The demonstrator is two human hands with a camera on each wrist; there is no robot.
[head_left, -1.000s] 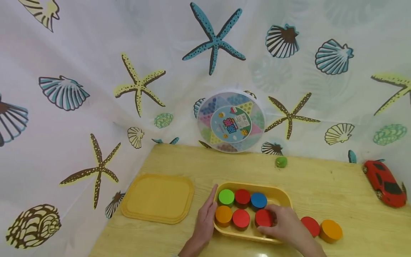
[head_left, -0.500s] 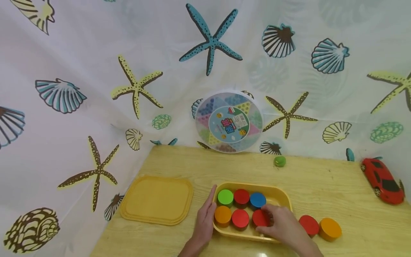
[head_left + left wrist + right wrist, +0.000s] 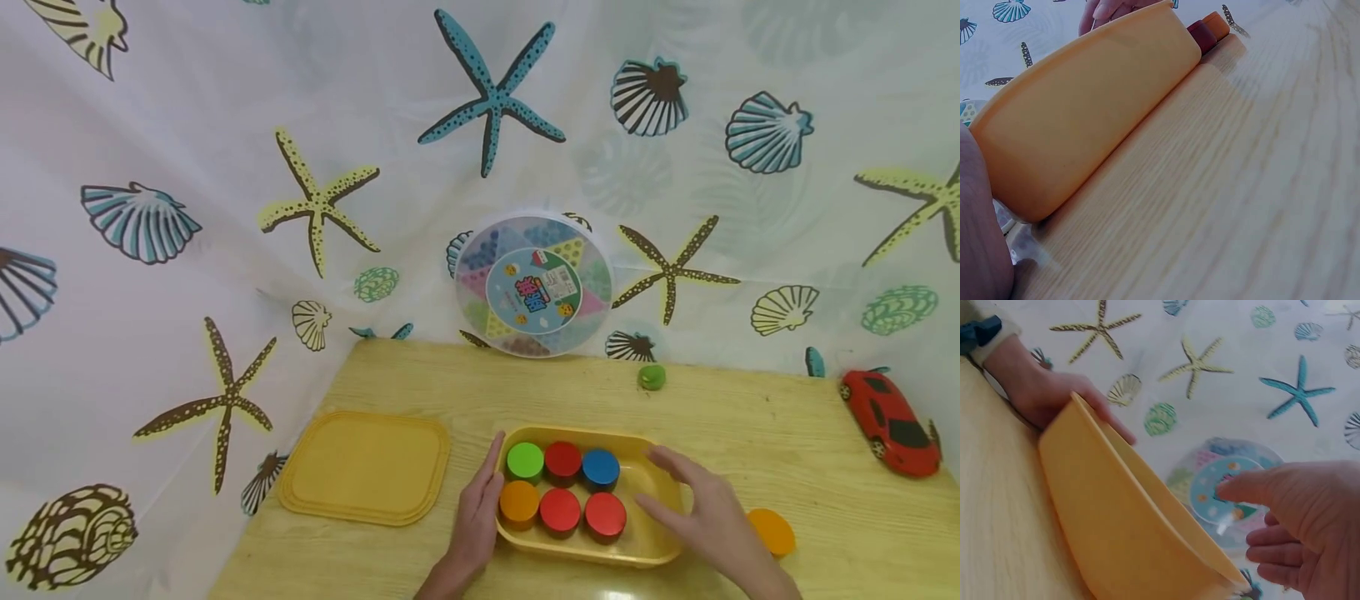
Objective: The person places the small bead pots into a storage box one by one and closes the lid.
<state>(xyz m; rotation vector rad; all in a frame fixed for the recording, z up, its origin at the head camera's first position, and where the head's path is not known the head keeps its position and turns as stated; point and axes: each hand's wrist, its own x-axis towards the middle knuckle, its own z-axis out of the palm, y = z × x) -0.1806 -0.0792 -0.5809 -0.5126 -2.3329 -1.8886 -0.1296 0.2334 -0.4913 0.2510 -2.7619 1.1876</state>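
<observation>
A yellow plastic box (image 3: pixel 585 555) holds round blocks in two rows: green (image 3: pixel 525 460), dark red (image 3: pixel 562 461) and blue (image 3: pixel 601 468) behind, orange (image 3: pixel 519 503) and two red in front. My left hand (image 3: pixel 474 512) rests with straight fingers along the box's left end. Over the right end my right hand (image 3: pixel 708 510) is spread, thumb and fingers apart, holding nothing. Right of the box lies another orange block (image 3: pixel 772 532). A dark red block (image 3: pixel 1202 36) beside it shows in the left wrist view, but my right hand hides it from the head view.
A stack of flat yellow lids (image 3: pixel 366 467) lies to the left. At the back stand a round game board (image 3: pixel 534 287) against the patterned cloth and a small green object (image 3: pixel 652 377). A red toy car (image 3: pixel 890 423) is at the far right.
My right hand has let go of the red block in the front row and moved right, away from it. That block stays in the box. The left hand keeps its place.
</observation>
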